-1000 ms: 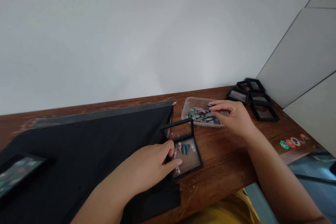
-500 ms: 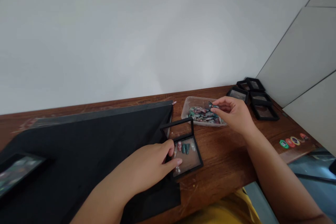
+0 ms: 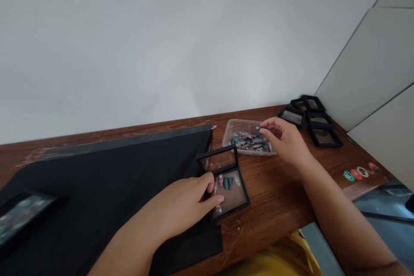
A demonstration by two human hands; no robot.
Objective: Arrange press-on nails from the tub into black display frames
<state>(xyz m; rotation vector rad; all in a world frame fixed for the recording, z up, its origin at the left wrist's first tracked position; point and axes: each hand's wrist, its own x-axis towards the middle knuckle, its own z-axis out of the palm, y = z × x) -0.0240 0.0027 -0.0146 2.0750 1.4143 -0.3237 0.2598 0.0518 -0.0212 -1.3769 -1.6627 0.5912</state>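
Observation:
An open black hinged case point(image 3: 235, 202) lies on the wooden table, its framed lid standing up. Inside on its clear film are several false nails, two of them dark green point(image 3: 228, 183). My left hand point(image 3: 194, 196) rests at the case's left side, thumb over the film and fingers curled at the edge. Over the right end of a clear plastic tub point(image 3: 228, 133) full of loose false nails point(image 3: 249, 140), my right hand point(image 3: 284, 138) pinches a small dark nail between thumb and fingertips.
Several black cases point(image 3: 293, 116) are piled at the back right by the wall. Round coloured stickers point(image 3: 362, 172) are on the table's right part. A black mat point(image 3: 106, 189) covers the left, with a filled case point(image 3: 22, 213) on it. A pale wall stands behind.
My right hand has shifted slightly left and the pinched nail shows less between its fingertips. My left hand stays at the case. The view has moved slightly.

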